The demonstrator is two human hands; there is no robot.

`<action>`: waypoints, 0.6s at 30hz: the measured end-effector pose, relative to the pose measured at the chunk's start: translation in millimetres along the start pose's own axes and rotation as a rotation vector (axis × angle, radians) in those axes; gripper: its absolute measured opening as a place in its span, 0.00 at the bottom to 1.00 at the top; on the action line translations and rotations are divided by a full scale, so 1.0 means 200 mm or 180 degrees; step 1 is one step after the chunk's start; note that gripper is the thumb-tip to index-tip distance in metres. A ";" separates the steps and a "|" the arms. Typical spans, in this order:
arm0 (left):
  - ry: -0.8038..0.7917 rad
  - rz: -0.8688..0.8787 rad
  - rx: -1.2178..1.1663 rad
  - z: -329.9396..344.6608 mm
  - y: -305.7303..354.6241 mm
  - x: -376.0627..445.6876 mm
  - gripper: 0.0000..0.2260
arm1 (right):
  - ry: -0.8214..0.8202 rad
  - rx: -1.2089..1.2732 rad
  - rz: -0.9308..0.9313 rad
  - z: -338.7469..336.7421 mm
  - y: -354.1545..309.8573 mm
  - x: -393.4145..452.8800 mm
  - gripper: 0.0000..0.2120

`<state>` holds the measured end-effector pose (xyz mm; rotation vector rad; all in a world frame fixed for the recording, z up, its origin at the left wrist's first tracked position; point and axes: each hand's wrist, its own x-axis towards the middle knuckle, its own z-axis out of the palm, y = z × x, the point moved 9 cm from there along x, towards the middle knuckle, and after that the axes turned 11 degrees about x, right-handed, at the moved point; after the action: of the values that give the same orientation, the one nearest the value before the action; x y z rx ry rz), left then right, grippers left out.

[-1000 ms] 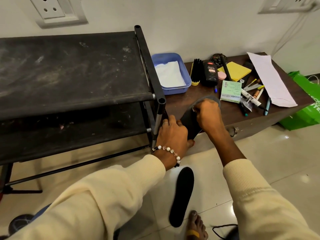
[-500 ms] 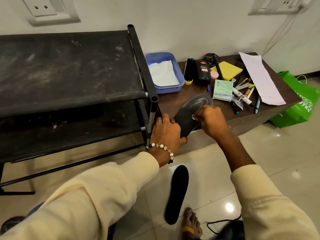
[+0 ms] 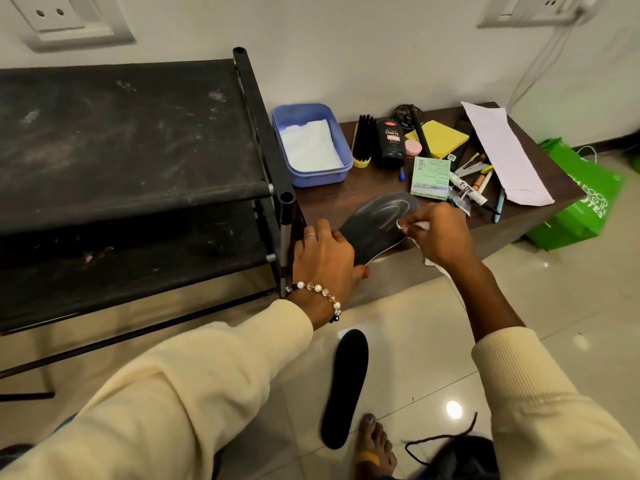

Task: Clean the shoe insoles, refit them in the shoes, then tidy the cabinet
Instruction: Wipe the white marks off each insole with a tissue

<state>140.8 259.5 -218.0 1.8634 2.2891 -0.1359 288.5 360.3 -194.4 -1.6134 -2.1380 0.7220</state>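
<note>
A dark grey insole (image 3: 379, 221) lies on the front edge of the low brown cabinet (image 3: 332, 200), with pale wipe streaks near its toe. My left hand (image 3: 323, 259) grips its heel end at the cabinet edge. My right hand (image 3: 438, 233) pinches a white tissue (image 3: 420, 226) against the insole's right side; part of the tissue hangs below the hand. A second black insole (image 3: 344, 388) lies on the floor tiles between my arms.
A black two-tier shoe rack (image 3: 131, 140) stands left. On the cabinet sit a blue tub (image 3: 341, 152) with tissues, a shoe brush (image 3: 362, 142), a black polish bottle (image 3: 391, 143), yellow sticky notes (image 3: 441, 136), pens and white paper (image 3: 502, 154). A green bag (image 3: 581, 199) stands right. A bare foot (image 3: 374, 445) is below.
My right hand has slid from the insole's toe down to its right side, uncovering streaks on the surface. The left hand has kept its hold on the heel.
</note>
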 end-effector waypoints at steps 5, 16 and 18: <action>0.0045 0.0133 0.0021 0.01 0.05 0.01 0.33 | 0.0348 0.0314 0.0503 -0.04 0.13 0.00 0.08; 0.0167 0.0114 0.0218 -0.03 0.07 0.00 0.23 | -0.0471 -0.0901 -0.0476 0.15 -0.06 -0.04 0.11; 0.0125 0.0134 0.0092 -0.03 0.07 0.00 0.20 | -0.0584 -0.0889 -0.0675 0.17 -0.10 -0.06 0.11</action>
<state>153.3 263.5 -211.3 1.9439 2.2836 -0.1285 256.3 337.5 -209.6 -1.4634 -2.5927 0.5414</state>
